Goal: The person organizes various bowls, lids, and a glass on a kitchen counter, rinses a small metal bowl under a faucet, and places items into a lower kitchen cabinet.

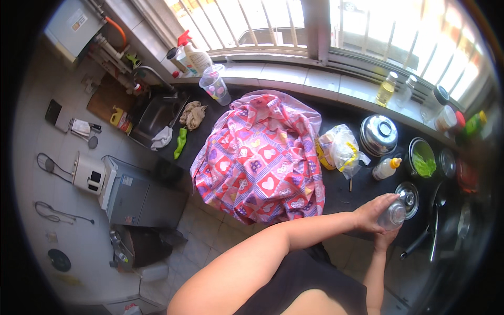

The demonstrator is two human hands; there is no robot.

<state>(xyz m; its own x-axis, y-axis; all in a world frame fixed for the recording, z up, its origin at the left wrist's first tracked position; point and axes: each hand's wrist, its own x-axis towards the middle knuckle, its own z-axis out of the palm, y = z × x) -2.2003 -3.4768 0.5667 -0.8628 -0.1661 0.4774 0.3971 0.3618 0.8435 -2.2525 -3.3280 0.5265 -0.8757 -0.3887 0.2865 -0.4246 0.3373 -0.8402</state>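
Observation:
At the right of the view, a clear, see-through jar point(392, 216) is held between both hands above the front edge of the dark counter point(338, 197). My left hand point(372, 215) wraps the jar's near left side, fingers along its top. From below, my right hand point(386, 239) supports it and is partly hidden behind it. What the jar contains cannot be made out. Just beyond the hands lies a round, shiny lid with a knob point(409, 200). A squeeze bottle with an orange cap point(386, 169) stands farther back.
Pink heart-patterned cloth point(256, 169) covers the middle counter. Beside it are a plastic bag point(342, 147), a steel bowl point(378, 134) and a bowl of green leaves point(423, 161). Pan handles point(417, 242) project at right. The sink point(157, 114) and a green pepper point(180, 143) are left.

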